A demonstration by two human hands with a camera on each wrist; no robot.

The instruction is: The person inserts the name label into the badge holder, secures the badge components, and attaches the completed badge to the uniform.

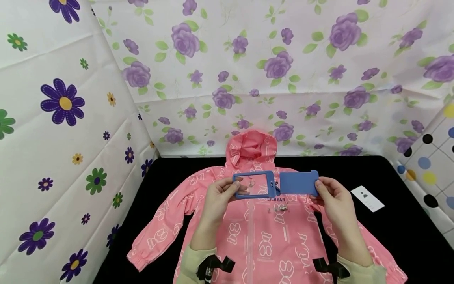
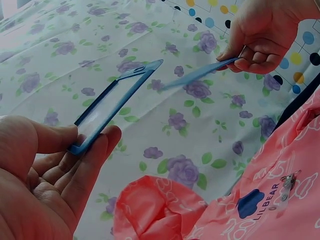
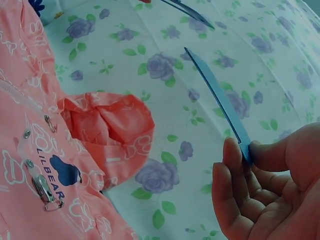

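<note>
My left hand [image 1: 218, 199] pinches one end of a blue card holder frame [image 1: 271, 184] with a see-through window and a slotted far end. Between the thumb and fingers of my right hand [image 1: 337, 199] is a flat blue cover panel [image 1: 298, 183] of the same colour. Both pieces are up in front of the pink jacket, almost end to end, and the wrist views show a gap between them. Seen edge-on in the right wrist view, the panel [image 3: 220, 100] is thin and straight. A metal clip [image 3: 45, 190] on a clear strap lies on the jacket's chest.
The pink hooded jacket [image 1: 230, 240] is spread out on a black table [image 1: 191, 163], its hood toward the back. A white card [image 1: 367, 198] with small dark marks lies at the right. Flowered sheets [image 1: 248, 90] stand behind and at the left.
</note>
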